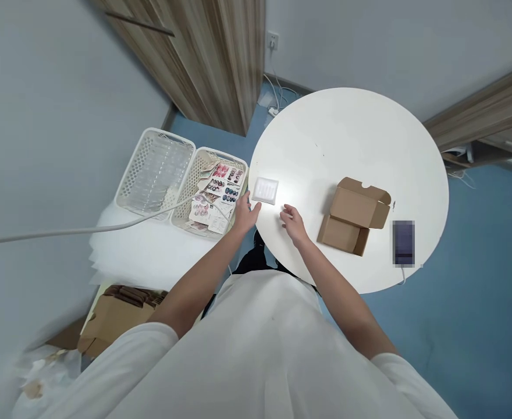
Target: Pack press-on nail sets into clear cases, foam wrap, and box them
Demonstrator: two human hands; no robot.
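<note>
On the round white table [352, 134] lies a small clear plastic case [265, 190] near the left edge. My left hand [246, 214] is just below and left of the case, fingers apart, holding nothing. To the right of the case my right hand [292, 222] hovers over the table with its fingers curled; I cannot make out anything in them. An open brown cardboard box [354, 212] stands to the right of my right hand. Left of the table, a white basket [184, 180] holds cards with colourful press-on nails [216, 186].
A second white basket [127, 169] holds clear plastic cases. White foam sheets [151, 250] lie beneath the baskets, and a pale cable crosses over them. A blurred dark device [403, 242] lies at the table's right. Cardboard boxes [116, 320] are at lower left.
</note>
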